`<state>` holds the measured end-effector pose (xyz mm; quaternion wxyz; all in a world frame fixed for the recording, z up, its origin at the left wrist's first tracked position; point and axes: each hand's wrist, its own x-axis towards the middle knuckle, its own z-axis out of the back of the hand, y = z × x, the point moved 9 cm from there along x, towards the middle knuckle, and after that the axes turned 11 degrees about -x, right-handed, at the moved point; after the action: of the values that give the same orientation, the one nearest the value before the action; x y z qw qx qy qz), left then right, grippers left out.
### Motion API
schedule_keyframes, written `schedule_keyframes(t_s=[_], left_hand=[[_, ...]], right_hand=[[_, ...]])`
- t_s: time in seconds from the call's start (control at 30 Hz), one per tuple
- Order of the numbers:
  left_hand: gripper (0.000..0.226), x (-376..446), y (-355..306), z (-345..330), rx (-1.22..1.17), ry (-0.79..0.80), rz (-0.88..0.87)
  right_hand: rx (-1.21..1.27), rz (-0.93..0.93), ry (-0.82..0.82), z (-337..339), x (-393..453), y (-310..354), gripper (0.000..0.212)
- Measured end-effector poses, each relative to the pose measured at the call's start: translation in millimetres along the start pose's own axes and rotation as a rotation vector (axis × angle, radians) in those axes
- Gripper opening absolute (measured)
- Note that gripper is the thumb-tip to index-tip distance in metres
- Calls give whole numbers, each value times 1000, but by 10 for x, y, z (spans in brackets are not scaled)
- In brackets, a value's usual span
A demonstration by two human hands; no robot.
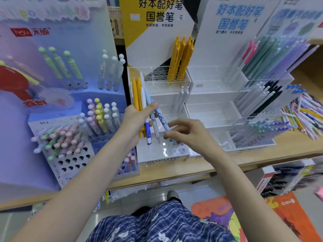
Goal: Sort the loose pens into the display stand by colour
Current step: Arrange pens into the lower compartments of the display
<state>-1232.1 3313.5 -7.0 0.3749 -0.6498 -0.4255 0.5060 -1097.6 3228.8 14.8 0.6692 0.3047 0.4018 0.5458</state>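
Note:
My left hand [136, 117] grips a bundle of pens [142, 96]: two yellow ones, white ones and light blue patterned ones, tips pointing down. My right hand [188, 131] is just right of the bundle, its thumb and forefinger pinching the lower end of a blue patterned pen [163, 120] that still lies in the bundle. Behind the hands stands the clear tiered display stand [157, 84] with rows of holes. Several yellow pens [180, 60] stand in its top tier at the right. Two white pens [182, 96] stand in the middle tier.
A second clear stand [262, 102] at the right holds green, purple, black and blue pens. A pile of loose pens [305, 114] lies on the wooden shelf far right. A purple stand [78, 133] with pastel ball-topped pens fills the left.

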Motion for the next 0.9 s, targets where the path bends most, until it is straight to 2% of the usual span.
schedule_keyframes(t_s=[0.13,0.27,0.4,0.53,0.6,0.7,0.77,0.87,0.9], left_hand=[[12,27,-100,-173,-94,3,-32],[9,22,-236,-300,-211,19,-62],[10,34,-277,-466,-90,50,-116],[12,-8,-251,-759,71,78,-209],[17,3,-207,-860,100,84,-201],[22,4,-131,-934,115,122,-164],[21,8,-93,-905,80,112,-143],[14,11,-30,-815,19,72,-106],[14,14,-10,-794,-2,64,-90]], right_hand=[[165,-4,-183,382,13,-65,13],[146,21,-201,659,48,-149,15],[-54,67,-186,752,96,-213,16],[-312,203,-261,782,149,-70,8],[-392,248,-314,857,150,-61,8],[-483,224,-295,1009,174,-195,7],[-363,145,-342,1241,202,-308,1],[104,38,-395,1466,302,-546,7],[168,22,-418,1488,343,-607,8]])
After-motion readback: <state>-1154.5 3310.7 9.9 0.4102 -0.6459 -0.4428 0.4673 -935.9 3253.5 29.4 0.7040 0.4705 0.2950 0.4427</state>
